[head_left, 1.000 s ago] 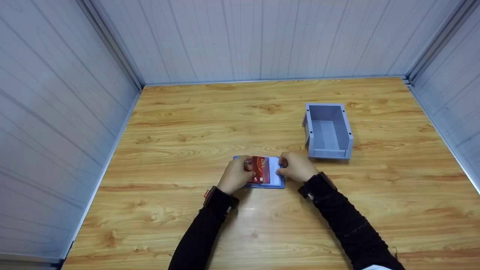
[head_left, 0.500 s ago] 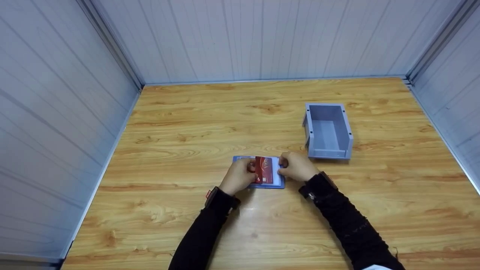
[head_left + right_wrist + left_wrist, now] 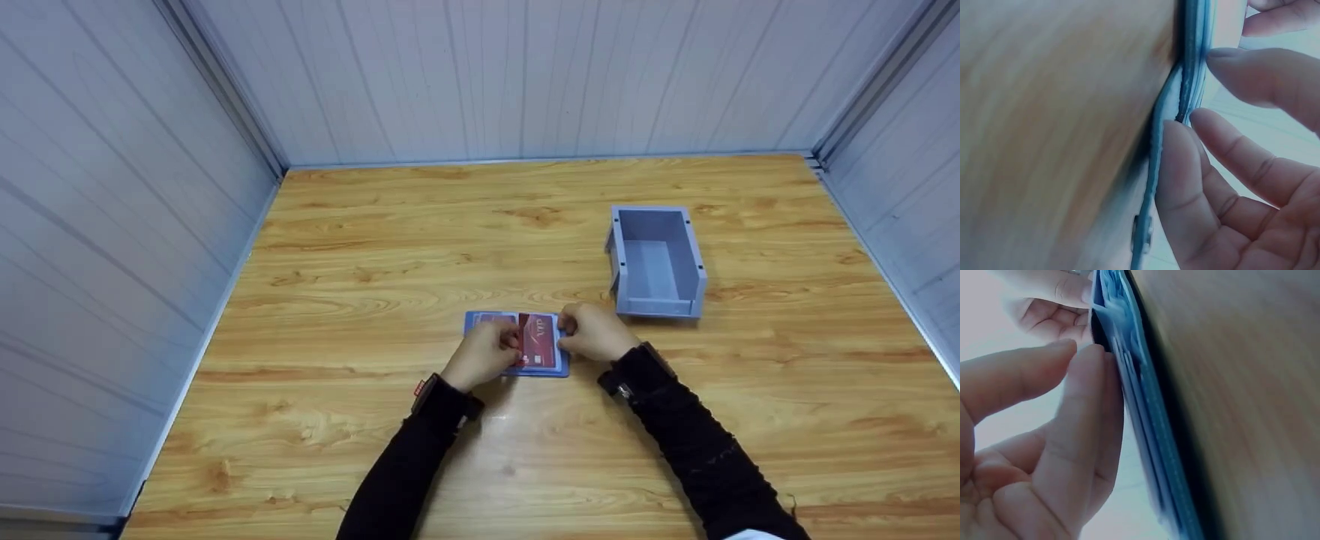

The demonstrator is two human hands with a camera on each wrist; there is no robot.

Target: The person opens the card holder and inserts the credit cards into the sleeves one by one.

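A blue card holder (image 3: 470,321) with clear sleeves lies spread on the table, a red card (image 3: 538,341) mostly inside its right sleeve. My left hand (image 3: 478,354) holds the card's left edge with thumb and fingers. In the left wrist view, left fingertips (image 3: 1086,363) sit right against the layered sleeves of the card holder (image 3: 1154,416). At the right end, my right hand (image 3: 595,331) pinches the card holder's edge. The right wrist view has right fingers (image 3: 1179,163) beside a flap (image 3: 1156,146) bearing a metal snap, thumb on the sleeve side.
A grey open-front bin (image 3: 651,270) stands on the wood-grain table (image 3: 390,247), behind and right of my right hand. Pale panel walls (image 3: 480,82) enclose the table at the back and both sides.
My left hand has moved right, sliding the red card further across into the right sleeve. More of the left side of the card holder shows. The right hand keeps almost the same place.
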